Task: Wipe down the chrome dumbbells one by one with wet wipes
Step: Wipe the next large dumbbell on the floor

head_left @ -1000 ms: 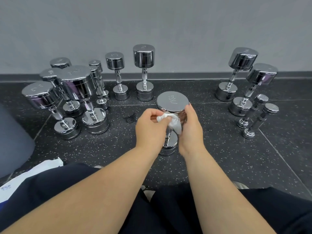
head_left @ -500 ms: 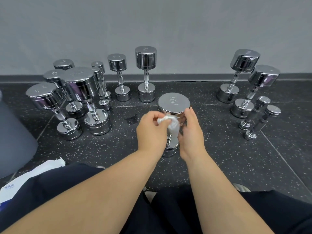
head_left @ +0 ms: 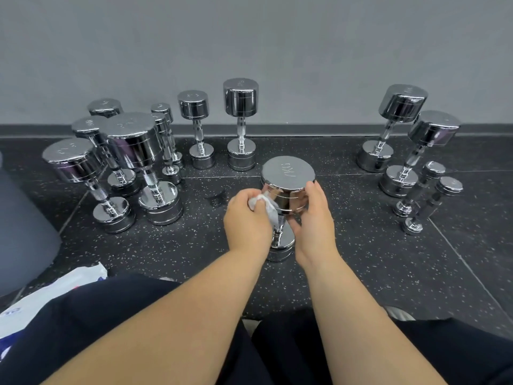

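A chrome dumbbell [head_left: 288,173] marked 7KG stands upright on the black speckled floor in front of me. My left hand [head_left: 247,220] grips a crumpled white wet wipe [head_left: 265,204] and presses it against the left side of the dumbbell's upper head. My right hand [head_left: 313,218] curls round the right side of that head, thumb underneath near the handle. The handle is mostly hidden by my hands; the lower head [head_left: 281,245] shows between my wrists.
Several upright chrome dumbbells [head_left: 133,145] cluster at the left, two [head_left: 240,98] by the wall [head_left: 249,51] at the centre, several more [head_left: 402,102] at the right. A white wipes packet [head_left: 55,293] lies by my left knee. A grey rounded object [head_left: 19,232] sits far left.
My left hand has shifted the wipe slightly left and up along the side of the dumbbell's upper head. My right hand keeps its hold on the head.
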`<state>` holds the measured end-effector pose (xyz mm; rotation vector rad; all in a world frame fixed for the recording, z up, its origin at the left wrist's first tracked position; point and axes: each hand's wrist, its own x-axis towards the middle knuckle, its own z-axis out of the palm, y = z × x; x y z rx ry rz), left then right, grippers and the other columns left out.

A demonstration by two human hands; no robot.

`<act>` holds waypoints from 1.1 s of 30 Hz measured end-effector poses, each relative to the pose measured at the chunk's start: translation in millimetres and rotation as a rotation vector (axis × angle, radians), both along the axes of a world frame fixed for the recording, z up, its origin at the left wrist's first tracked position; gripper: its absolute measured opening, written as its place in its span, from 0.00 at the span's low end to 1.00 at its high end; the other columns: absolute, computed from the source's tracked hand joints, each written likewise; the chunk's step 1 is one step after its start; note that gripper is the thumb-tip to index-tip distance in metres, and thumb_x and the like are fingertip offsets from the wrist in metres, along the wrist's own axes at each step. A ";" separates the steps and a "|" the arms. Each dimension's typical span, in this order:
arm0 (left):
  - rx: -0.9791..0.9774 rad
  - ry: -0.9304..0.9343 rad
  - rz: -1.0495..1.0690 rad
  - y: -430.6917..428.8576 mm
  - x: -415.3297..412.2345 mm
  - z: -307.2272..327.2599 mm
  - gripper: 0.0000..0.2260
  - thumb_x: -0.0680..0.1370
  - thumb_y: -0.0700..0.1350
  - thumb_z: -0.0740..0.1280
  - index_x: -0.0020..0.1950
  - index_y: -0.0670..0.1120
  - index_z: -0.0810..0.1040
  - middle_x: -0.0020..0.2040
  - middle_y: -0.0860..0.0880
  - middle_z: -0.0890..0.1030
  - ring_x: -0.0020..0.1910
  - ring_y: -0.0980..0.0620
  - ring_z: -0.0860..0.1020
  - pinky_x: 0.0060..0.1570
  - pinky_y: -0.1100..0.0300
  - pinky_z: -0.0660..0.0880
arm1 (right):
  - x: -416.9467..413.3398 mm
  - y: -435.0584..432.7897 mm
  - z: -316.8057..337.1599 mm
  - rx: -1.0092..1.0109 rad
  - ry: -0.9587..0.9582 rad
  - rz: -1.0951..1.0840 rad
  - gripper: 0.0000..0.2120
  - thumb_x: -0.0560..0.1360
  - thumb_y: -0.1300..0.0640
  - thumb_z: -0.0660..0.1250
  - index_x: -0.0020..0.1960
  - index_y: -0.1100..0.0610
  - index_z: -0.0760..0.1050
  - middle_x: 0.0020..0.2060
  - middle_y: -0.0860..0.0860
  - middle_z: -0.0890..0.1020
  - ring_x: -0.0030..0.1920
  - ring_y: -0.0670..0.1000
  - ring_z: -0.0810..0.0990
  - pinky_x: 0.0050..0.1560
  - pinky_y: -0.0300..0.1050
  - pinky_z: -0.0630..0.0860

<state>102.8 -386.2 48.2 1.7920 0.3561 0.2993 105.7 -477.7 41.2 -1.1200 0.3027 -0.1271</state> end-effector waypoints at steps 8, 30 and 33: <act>-0.018 0.017 0.000 -0.8 -0.8 8.7 0.14 0.82 0.41 0.61 0.61 0.52 0.82 0.54 0.55 0.82 0.55 0.54 0.79 0.51 0.65 0.71 | 0.5 2.1 3.8 -0.046 0.004 -0.027 0.11 0.83 0.52 0.57 0.55 0.47 0.78 0.44 0.42 0.85 0.46 0.43 0.82 0.50 0.42 0.79; -0.145 0.114 -0.095 12.1 41.9 12.9 0.13 0.70 0.38 0.58 0.29 0.47 0.77 0.37 0.49 0.82 0.38 0.53 0.75 0.43 0.60 0.71 | 54.9 -31.3 26.7 -0.015 0.104 0.086 0.11 0.77 0.54 0.64 0.55 0.57 0.80 0.50 0.52 0.83 0.48 0.54 0.81 0.51 0.48 0.74; -0.157 0.092 -0.170 13.5 42.0 22.0 0.15 0.70 0.36 0.59 0.26 0.49 0.76 0.37 0.53 0.80 0.37 0.57 0.74 0.45 0.62 0.71 | 55.2 -27.4 23.0 0.021 0.106 0.070 0.11 0.78 0.54 0.63 0.55 0.58 0.80 0.48 0.53 0.85 0.48 0.54 0.83 0.52 0.49 0.79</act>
